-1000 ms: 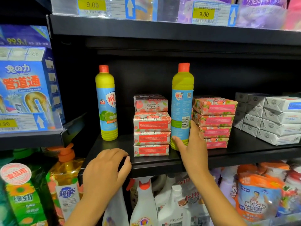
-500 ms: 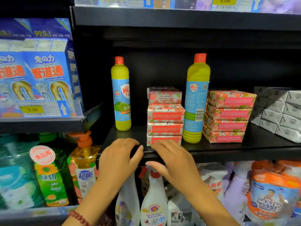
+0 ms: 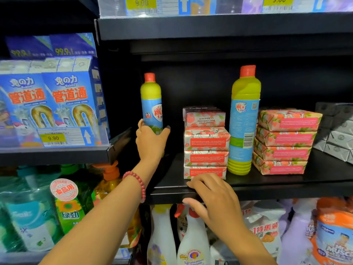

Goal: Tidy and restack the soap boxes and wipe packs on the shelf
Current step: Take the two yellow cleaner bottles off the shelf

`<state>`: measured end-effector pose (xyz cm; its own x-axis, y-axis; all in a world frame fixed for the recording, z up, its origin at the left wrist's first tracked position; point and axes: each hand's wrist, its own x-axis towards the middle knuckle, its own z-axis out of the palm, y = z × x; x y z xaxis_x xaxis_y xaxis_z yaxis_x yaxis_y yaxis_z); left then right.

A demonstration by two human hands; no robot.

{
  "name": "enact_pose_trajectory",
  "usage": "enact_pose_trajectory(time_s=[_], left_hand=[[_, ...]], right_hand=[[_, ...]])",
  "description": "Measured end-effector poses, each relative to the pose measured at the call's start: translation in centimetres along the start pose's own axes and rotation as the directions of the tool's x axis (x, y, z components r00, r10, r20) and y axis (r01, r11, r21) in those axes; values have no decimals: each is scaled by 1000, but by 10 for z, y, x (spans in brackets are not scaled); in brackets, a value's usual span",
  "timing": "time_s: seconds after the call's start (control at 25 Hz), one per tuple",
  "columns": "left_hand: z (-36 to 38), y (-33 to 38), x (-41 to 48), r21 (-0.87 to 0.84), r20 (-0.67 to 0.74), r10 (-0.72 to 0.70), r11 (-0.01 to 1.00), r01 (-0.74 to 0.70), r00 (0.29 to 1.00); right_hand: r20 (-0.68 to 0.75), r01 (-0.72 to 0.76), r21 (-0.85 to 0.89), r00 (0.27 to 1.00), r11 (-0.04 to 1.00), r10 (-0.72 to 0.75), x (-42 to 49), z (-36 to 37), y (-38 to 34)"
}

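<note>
The left hand [image 3: 151, 139] was wrapped around the lower body of a yellow-and-blue bottle [image 3: 151, 104], thumb on its left side and fingers curled round the right, with the bottle upright near the left end of the black shelf [image 3: 286, 185]. A red bead bracelet [image 3: 136, 181] sat on that wrist. The right hand [image 3: 212, 197] gripped the shelf's front edge, its bent fingers lying on top and the thumb tucked under the lip, just in front of the left stack of soap boxes [image 3: 206, 142].

That stack was four boxes high; the top box sat a little further back (its print read upside down). A second, taller-looking bottle [image 3: 243, 119] stood upright just beside it, between it and the right stack of soap boxes [image 3: 284, 142], also four high and turned at a slight angle. Further right, at the frame's edge, lay grey-white packs [image 3: 336, 138] piled in rows.

On the neighbouring shelf to the left stood blue cartons [image 3: 57, 100] behind a 9.90 price tag [image 3: 53, 138]. Spray bottles [image 3: 193, 236] filled the level below.
</note>
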<state>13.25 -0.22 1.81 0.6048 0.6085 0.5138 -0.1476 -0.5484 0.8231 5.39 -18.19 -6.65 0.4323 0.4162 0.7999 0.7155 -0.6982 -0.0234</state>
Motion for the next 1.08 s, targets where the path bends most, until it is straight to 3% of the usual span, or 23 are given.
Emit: enact_pose_trajectory(time_s=[0.2, 0.4, 0.6, 0.68, 0.76, 0.84, 0.96, 1.08], left_hand=[[4, -7, 11, -78, -19, -6, 997, 5, 1000], [-15, -8, -9, -161, 16, 80, 984, -76, 997], [-52, -1, -48, -466, 141, 221, 875, -132, 965], [-64, 6, -61, -589, 187, 249, 802, -94, 950], [-73, 10, -70, -679, 241, 266, 733, -34, 933], [-77, 13, -79, -742, 299, 289, 669, 31, 910], [-77, 18, -94, -777, 349, 289, 621, 103, 892], [-75, 19, -104, -773, 375, 271, 619, 138, 887]], right_hand=[[0, -1, -7, 1000, 1000, 1, 1, 0, -2], [15, -9, 6, 1000, 1000, 9, 1, -2, -2], [78, -43, 72, 996, 996, 37, 2, -7, -4], [82, -140, 245, 989, 959, 123, 4, -13, -7], [76, -273, 488, 960, 829, 271, 7, -23, -12], [166, -378, 658, 917, 651, 364, 11, -36, -20], [437, -492, 791, 870, 363, 227, 15, -50, -35], [529, -545, 829, 838, 129, 136, 14, -57, -42]])
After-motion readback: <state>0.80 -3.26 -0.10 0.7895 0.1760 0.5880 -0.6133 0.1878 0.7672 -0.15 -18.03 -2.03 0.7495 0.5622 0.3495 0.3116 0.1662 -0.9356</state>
